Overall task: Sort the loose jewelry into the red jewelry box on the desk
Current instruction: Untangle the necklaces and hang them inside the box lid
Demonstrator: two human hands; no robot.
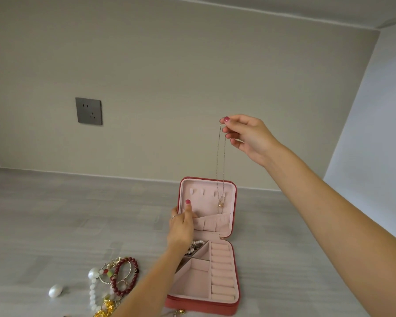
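Lying at the lower left of the frame, a loose white pearl (55,290) rests on the pale grey wood-grain surface (66,213), with a heap of loose jewelry (114,284) just right of it: dark red beads, white beads and gold pieces tangled together. Above these, at the middle left, a dark grey wall socket (89,111) sits on the beige wall (192,76), which meets the surface along a pale line. Toward the lower centre, the left hand (182,224) grips the left edge of the upright lid of the red jewelry box (204,304), thumb on the pink lining, a ring on one finger. The box stands open on the surface; its tray shows pink compartments, a beaded piece (196,245) in the far left one, and ring rolls along the right side. At centre right, the right hand (245,133) pinches a thin chain necklace (221,165) between thumb and forefinger, its pendant dangling before the lid. A whiter side wall (375,110) fills the right edge.
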